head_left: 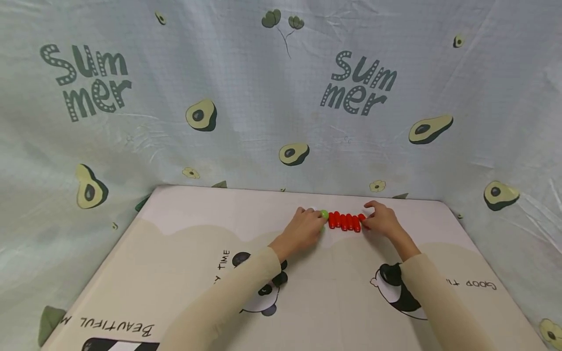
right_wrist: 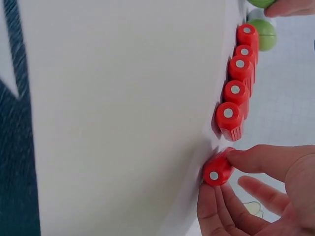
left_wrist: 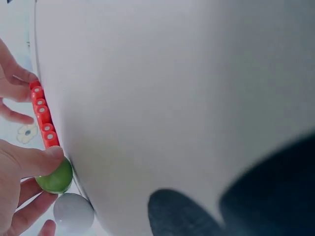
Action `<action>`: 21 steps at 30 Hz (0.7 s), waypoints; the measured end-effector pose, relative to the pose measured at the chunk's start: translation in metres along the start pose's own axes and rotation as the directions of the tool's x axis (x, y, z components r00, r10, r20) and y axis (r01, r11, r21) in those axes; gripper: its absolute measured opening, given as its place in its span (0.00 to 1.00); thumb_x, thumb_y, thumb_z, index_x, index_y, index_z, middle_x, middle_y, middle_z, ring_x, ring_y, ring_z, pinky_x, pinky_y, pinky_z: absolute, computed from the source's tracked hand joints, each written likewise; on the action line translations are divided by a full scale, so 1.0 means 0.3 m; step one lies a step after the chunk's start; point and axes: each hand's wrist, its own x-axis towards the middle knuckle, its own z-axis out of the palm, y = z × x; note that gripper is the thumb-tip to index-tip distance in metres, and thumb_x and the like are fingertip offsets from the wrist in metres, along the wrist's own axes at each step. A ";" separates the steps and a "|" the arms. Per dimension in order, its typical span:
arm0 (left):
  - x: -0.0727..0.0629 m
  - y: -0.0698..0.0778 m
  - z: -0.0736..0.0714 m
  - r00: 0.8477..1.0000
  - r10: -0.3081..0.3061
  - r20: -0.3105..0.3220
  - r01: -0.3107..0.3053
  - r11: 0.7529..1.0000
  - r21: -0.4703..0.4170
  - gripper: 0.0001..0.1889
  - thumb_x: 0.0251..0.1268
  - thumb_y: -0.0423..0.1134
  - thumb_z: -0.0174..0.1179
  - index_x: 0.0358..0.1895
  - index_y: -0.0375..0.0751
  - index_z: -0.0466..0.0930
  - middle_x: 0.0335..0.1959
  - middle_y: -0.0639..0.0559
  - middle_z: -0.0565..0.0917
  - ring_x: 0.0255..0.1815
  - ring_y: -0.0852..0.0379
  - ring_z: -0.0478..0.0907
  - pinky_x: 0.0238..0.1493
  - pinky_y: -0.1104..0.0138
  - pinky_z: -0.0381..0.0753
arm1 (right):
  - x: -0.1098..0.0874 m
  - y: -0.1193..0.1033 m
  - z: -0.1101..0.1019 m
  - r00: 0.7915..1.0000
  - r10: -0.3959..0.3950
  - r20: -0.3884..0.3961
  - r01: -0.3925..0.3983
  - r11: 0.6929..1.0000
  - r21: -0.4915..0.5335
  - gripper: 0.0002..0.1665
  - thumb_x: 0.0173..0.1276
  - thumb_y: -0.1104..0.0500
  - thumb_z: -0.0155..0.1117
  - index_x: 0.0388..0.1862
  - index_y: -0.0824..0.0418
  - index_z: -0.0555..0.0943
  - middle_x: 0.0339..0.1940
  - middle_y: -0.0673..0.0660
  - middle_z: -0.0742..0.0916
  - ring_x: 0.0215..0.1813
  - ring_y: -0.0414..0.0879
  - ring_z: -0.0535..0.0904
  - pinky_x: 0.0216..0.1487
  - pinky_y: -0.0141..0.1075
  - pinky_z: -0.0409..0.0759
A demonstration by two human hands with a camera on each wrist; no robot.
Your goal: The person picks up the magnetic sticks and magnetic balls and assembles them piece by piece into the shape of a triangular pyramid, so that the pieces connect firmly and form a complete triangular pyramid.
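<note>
A row of several red, rounded cylinder-like pieces (head_left: 344, 222), each with a pale dot on its end, lies side by side near the table's far edge. My right hand (head_left: 382, 220) pinches one more red piece (right_wrist: 219, 167) between thumb and fingers, slightly apart from the row's right end. At the other end, my left hand (head_left: 305, 228) holds a green ball (left_wrist: 56, 178), its thumb on top. A second green ball (right_wrist: 263, 35) sits beside the row in the right wrist view. Close to the left fingers is a white ball (left_wrist: 74, 212).
The pale table mat (head_left: 175, 273) carries printed pandas and lettering. Behind it hangs a cloth (head_left: 246, 97) printed with avocados and words, meeting the table's far edge.
</note>
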 end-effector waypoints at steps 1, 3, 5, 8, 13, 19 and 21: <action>0.000 0.000 -0.001 1.000 0.006 -0.002 -0.006 1.000 -0.001 0.14 0.75 0.36 0.58 0.57 0.48 0.86 0.53 0.53 0.87 0.52 0.53 0.82 0.57 0.58 0.79 | -0.001 0.001 -0.002 1.000 0.008 -0.005 -0.008 1.000 0.003 0.33 0.69 0.62 0.63 0.71 0.70 0.69 0.57 0.74 0.83 0.51 0.63 0.81 0.50 0.48 0.87; 0.001 0.000 -0.006 1.000 0.020 -0.012 -0.020 1.000 -0.018 0.13 0.75 0.35 0.58 0.55 0.46 0.87 0.52 0.52 0.87 0.50 0.53 0.82 0.56 0.60 0.81 | -0.003 0.003 -0.008 1.000 0.020 -0.009 -0.020 1.000 0.005 0.32 0.70 0.62 0.62 0.71 0.70 0.69 0.57 0.74 0.82 0.51 0.63 0.80 0.50 0.47 0.87; 0.000 -0.001 -0.009 0.999 0.032 -0.024 -0.033 0.999 -0.043 0.12 0.74 0.34 0.58 0.53 0.44 0.88 0.51 0.51 0.88 0.48 0.53 0.82 0.55 0.63 0.82 | -0.006 0.002 -0.014 1.000 0.024 -0.011 -0.024 1.000 0.008 0.32 0.70 0.61 0.62 0.71 0.69 0.69 0.58 0.74 0.82 0.51 0.62 0.80 0.50 0.47 0.87; -0.005 -0.001 -0.016 0.998 0.036 -0.048 -0.040 0.995 -0.090 0.11 0.74 0.33 0.59 0.52 0.41 0.88 0.51 0.49 0.88 0.47 0.53 0.82 0.55 0.67 0.83 | -0.015 0.000 -0.025 1.000 0.015 -0.006 -0.015 1.000 0.019 0.32 0.71 0.60 0.62 0.71 0.70 0.69 0.58 0.75 0.82 0.51 0.62 0.81 0.50 0.47 0.87; -0.014 0.003 -0.022 0.998 0.013 -0.066 -0.024 0.986 -0.163 0.11 0.73 0.34 0.61 0.53 0.40 0.87 0.52 0.48 0.87 0.49 0.52 0.81 0.55 0.67 0.82 | -0.041 -0.001 -0.034 0.999 0.032 -0.009 -0.032 0.997 0.068 0.31 0.72 0.58 0.61 0.71 0.68 0.70 0.58 0.75 0.83 0.51 0.62 0.83 0.50 0.47 0.87; -0.028 0.007 -0.032 0.997 -0.018 -0.076 -0.001 0.970 -0.244 0.13 0.70 0.36 0.67 0.55 0.40 0.87 0.51 0.49 0.88 0.48 0.54 0.81 0.55 0.67 0.82 | -0.078 -0.018 -0.033 0.999 -0.007 -0.031 0.009 0.996 0.092 0.29 0.73 0.58 0.63 0.69 0.67 0.73 0.55 0.72 0.85 0.48 0.59 0.84 0.49 0.45 0.86; -0.033 0.007 -0.035 0.997 -0.023 -0.076 0.002 0.964 -0.267 0.14 0.69 0.37 0.68 0.56 0.40 0.87 0.51 0.49 0.88 0.49 0.54 0.81 0.56 0.67 0.82 | -0.094 -0.029 -0.031 0.999 -0.031 -0.036 0.034 0.995 0.096 0.28 0.72 0.58 0.63 0.68 0.67 0.75 0.52 0.70 0.86 0.46 0.57 0.84 0.47 0.43 0.86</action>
